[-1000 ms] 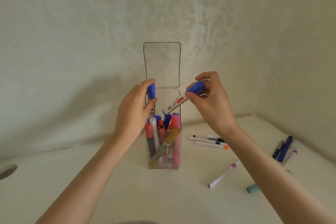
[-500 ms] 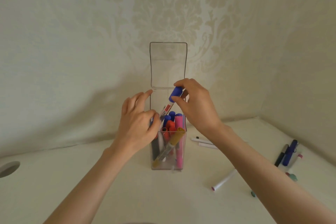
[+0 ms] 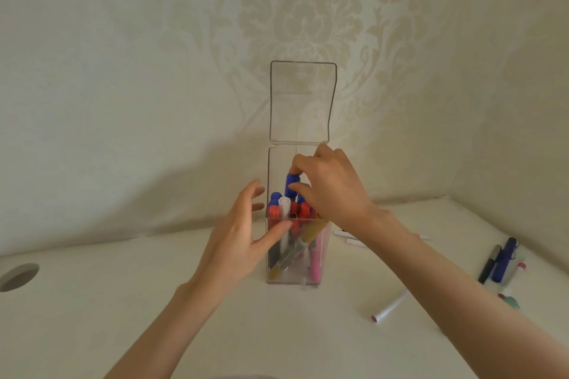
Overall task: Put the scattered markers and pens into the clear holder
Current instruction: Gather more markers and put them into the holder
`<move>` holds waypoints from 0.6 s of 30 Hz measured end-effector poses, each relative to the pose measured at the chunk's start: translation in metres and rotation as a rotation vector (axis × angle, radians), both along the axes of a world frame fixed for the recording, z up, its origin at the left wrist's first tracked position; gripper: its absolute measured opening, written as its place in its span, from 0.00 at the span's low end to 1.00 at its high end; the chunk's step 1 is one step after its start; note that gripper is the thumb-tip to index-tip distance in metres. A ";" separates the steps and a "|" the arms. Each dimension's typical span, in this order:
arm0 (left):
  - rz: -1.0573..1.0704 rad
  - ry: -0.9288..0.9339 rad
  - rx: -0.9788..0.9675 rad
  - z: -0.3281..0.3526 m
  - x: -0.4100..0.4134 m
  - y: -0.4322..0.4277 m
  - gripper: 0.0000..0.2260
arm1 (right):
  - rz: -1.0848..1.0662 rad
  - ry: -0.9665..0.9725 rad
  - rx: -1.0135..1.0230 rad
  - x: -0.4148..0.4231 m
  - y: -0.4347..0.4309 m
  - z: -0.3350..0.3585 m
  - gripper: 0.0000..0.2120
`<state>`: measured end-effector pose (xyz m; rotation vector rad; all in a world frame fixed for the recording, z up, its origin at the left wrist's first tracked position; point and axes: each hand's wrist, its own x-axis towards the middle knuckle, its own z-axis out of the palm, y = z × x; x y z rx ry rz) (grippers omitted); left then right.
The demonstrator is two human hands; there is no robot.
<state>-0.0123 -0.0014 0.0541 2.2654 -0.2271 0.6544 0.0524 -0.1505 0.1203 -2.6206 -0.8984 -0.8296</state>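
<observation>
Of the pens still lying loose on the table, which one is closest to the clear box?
The white marker with the pink tip, lying alone in front of the right forearm. The others lie farther right or behind the arm.

A clear holder (image 3: 297, 278) with its lid up stood full of markers (image 3: 284, 209); loose pens (image 3: 500, 260) lay scattered to its right.

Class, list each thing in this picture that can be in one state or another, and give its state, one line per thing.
clear holder: upright, holding many markers.
lid: open, flipped up.
blue-capped marker: capped, pinched, going into the holder.
right hand: closed on the blue cap.
left hand: open, fingers spread, thumb against the holder's front.
white marker: lying on the table.
dark pens: lying on the table.
</observation>
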 end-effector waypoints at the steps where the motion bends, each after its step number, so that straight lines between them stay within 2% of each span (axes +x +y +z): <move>1: -0.009 0.038 0.004 -0.003 0.000 -0.001 0.34 | 0.003 0.002 -0.004 0.002 -0.002 0.000 0.06; 4: -0.038 0.121 0.029 -0.011 0.001 -0.001 0.37 | 0.011 0.025 -0.066 0.006 -0.006 -0.003 0.09; 10: -0.014 0.130 0.071 -0.013 0.000 0.001 0.37 | 0.084 0.040 -0.186 0.006 -0.011 -0.006 0.15; 12: 0.054 0.049 0.129 -0.011 -0.005 0.003 0.33 | 0.140 0.070 -0.025 0.000 -0.028 0.007 0.16; 15: 0.138 -0.250 0.267 -0.007 -0.024 -0.001 0.21 | 0.078 0.139 0.245 -0.012 -0.078 0.020 0.14; 16: 0.108 -0.313 0.297 -0.007 -0.031 -0.007 0.16 | 0.032 0.184 0.262 -0.015 -0.099 0.018 0.13; 18: -0.089 -0.303 0.343 -0.011 -0.040 -0.029 0.11 | -0.075 0.331 0.222 -0.019 -0.142 0.004 0.10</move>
